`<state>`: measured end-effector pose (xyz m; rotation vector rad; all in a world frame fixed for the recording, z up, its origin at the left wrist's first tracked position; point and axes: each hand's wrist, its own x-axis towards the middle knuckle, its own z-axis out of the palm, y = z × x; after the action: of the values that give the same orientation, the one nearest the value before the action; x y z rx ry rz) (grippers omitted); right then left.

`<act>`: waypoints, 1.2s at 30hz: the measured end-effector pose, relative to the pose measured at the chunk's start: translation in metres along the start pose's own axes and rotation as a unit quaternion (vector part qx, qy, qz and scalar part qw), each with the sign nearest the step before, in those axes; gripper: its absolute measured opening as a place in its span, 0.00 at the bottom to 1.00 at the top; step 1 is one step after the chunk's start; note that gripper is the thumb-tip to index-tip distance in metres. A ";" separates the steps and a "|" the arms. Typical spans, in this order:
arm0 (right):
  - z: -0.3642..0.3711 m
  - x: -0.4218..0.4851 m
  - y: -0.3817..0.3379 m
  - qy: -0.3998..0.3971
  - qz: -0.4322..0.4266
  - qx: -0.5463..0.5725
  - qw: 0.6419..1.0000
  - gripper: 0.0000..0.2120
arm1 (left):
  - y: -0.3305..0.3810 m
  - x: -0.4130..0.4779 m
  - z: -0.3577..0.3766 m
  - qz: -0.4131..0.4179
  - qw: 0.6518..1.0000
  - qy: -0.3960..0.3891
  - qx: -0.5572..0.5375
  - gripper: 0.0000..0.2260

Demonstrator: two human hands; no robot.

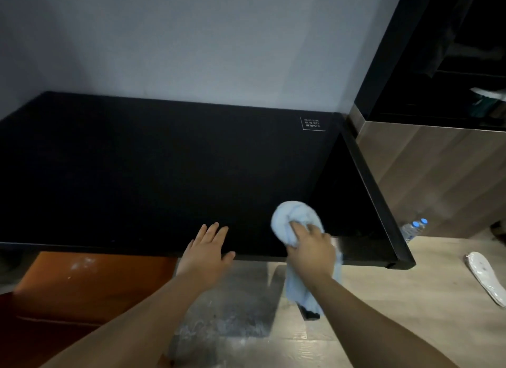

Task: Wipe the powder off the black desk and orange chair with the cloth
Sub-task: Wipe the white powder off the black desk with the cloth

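the pale blue cloth [294, 220] sat bunched on the black bench [164, 176], near its front edge and toward the right end, with a long tail hanging off the edge toward the floor [383, 299]. the right hand [312, 244] gripped it from above, fingers [297, 227] curled into the wad. it looked soft, light and floppy, so it was probably best kept balled in the palm, and the dangling tail could drag. the left hand [208, 247] lay flat on the bench's front edge just to the left, fingers straight and holding nothing. no powder showed on the bench top. the orange chair [82, 291], below at left, carried a white powder smear [82, 263]. two blue-capped bottles [414, 229] stood on the floor past the bench's right end. they looked clear, but their fill could not be told.
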<state>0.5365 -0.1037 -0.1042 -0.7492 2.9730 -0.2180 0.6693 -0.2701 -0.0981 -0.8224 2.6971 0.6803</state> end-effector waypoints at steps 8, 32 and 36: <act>-0.004 0.029 -0.029 0.024 0.149 0.085 0.985 0.25 | -0.060 0.005 -0.029 -0.007 0.999 0.045 -0.003 0.29; 0.076 0.074 -0.388 -0.048 -0.280 0.041 0.958 0.15 | -0.322 -0.003 -0.100 -0.166 0.965 0.182 -0.084 0.22; 0.079 0.050 -0.375 -0.101 -0.399 0.081 0.908 0.15 | -0.318 -0.012 -0.098 -0.176 0.957 0.207 -0.106 0.22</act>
<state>0.6758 -0.4637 -0.1263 -1.7854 2.2525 -0.3852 0.8528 -0.5463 -0.1250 -1.6150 2.7326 0.7903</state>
